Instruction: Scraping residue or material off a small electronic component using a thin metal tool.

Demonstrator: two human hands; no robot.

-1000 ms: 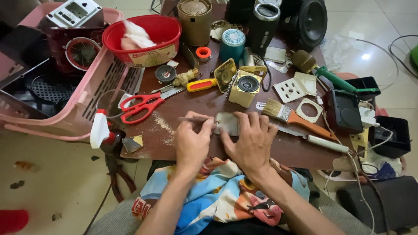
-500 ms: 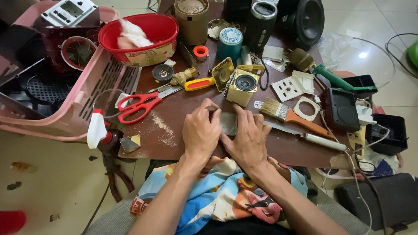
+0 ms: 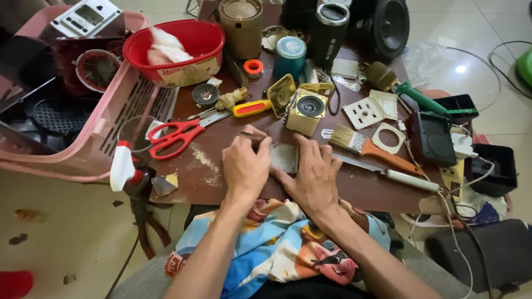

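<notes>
A grey plate (image 3: 285, 157) lies flat near the desk's (image 3: 366, 191) front edge, held between both hands. The left hand (image 3: 245, 166) curls over its left end, fingers bent, pinching a thin dark tool (image 3: 250, 135) against it. The right hand (image 3: 316, 174) lies spread across its right side, fingers pressing down. Just behind stands a yellow speaker box (image 3: 306, 111); to the right lie a brush (image 3: 366, 147) and a knife (image 3: 388, 173). Red scissors (image 3: 174, 137) lie toward the left edge, sawdust (image 3: 205, 165) beside them.
</notes>
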